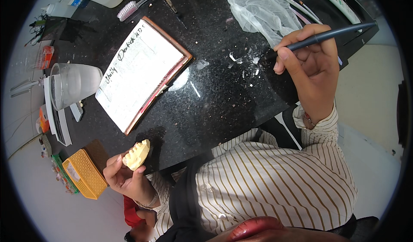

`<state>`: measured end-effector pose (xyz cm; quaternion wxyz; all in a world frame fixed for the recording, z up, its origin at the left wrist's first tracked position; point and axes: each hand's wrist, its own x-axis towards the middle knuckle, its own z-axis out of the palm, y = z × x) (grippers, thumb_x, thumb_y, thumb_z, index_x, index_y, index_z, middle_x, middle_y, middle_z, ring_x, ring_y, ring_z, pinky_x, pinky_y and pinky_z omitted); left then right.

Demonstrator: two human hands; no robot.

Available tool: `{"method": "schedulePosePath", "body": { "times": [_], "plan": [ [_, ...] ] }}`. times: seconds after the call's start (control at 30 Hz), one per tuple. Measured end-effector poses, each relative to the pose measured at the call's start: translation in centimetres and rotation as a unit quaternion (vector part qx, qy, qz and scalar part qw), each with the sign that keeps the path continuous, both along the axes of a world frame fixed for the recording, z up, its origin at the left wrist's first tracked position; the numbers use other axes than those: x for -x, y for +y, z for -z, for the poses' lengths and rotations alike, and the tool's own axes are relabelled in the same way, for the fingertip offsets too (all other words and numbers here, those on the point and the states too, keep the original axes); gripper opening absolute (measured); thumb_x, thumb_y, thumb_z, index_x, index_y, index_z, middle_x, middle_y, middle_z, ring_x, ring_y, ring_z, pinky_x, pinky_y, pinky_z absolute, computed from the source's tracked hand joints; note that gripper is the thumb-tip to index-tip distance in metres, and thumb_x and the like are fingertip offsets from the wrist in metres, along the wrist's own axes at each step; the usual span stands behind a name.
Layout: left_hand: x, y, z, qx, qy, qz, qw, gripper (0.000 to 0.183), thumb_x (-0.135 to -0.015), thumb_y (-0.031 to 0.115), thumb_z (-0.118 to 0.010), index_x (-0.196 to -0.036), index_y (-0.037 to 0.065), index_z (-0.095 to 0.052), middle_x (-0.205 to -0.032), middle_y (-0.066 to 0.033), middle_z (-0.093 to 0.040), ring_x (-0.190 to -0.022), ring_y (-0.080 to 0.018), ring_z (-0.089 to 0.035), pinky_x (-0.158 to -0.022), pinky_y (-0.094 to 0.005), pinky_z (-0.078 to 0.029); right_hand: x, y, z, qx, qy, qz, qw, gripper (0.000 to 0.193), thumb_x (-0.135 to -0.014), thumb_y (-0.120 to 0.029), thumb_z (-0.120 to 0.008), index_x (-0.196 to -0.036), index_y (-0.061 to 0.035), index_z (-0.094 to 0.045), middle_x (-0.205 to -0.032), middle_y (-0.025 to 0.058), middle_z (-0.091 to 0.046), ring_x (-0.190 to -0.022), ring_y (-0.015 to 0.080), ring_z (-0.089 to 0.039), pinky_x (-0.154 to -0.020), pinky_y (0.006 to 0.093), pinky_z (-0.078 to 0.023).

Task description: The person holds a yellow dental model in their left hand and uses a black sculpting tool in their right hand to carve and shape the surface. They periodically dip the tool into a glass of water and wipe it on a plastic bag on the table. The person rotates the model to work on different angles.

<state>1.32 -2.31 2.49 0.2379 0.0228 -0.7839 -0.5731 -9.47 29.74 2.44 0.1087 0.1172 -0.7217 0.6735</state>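
Note:
My left hand pinches a pale yellow dental cast between thumb and fingers, at the near left edge of the black speckled table. A row of teeth shows along the cast's upper left side. On the far right, my right hand is closed around a slim dark pen, raised over the table. Its narrow end points left, past the thumb and forefinger, and the thicker end sticks out to the right. White shavings lie scattered on the table left of that hand.
An open notebook with handwriting lies left of centre. Beside it stand a clear plastic cup and, farther left, a yellow basket. A pink-bristled brush, a small thin tool and a clear plastic bag lie at the back.

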Motion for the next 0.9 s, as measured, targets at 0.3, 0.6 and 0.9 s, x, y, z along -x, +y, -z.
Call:
{"method": "schedulePosePath", "body": {
  "times": [0.3, 0.6, 0.9],
  "plan": [
    [0.01, -0.23, 0.03, -0.006, -0.008, 0.005, 1.000, 0.046, -0.063, 0.012, -0.078, -0.099, 0.003, -0.050, -0.089, -0.0096, -0.053, -0.082, -0.0176, -0.058, -0.075, -0.0274, -0.049, 0.16, 0.29, 0.24, 0.022, 0.019, -0.005, 1.000, 0.029, -0.080, 0.008, -0.054, -0.102, -0.0005, -0.038, -0.089, 0.0144, -0.058, -0.073, 0.0114, -0.059, -0.065, 0.0210, -0.050],
    [0.16, 0.11, -0.01, -0.004, -0.003, -0.009, 1.000, 0.046, -0.062, 0.012, -0.079, -0.098, 0.003, -0.050, -0.089, -0.0090, -0.053, -0.082, -0.0163, -0.057, -0.074, -0.0263, -0.049, 0.07, 0.27, 0.33, -0.007, 0.025, -0.019, 0.999, 0.032, -0.079, 0.013, -0.047, -0.104, -0.0018, -0.033, -0.092, 0.0184, -0.056, -0.079, 0.0135, -0.057, -0.071, 0.0231, -0.049],
    [-0.01, -0.15, -0.06, -0.003, -0.006, 0.003, 1.000, 0.045, -0.064, 0.014, -0.078, -0.098, 0.003, -0.050, -0.091, -0.0091, -0.052, -0.084, -0.0168, -0.056, -0.076, -0.0272, -0.048, 0.19, 0.47, 0.12, -0.001, 0.043, -0.025, 0.999, 0.031, -0.078, 0.015, -0.046, -0.098, -0.0036, -0.032, -0.091, 0.0178, -0.055, -0.084, 0.0167, -0.057, -0.075, 0.0253, -0.050]
  ]
}}
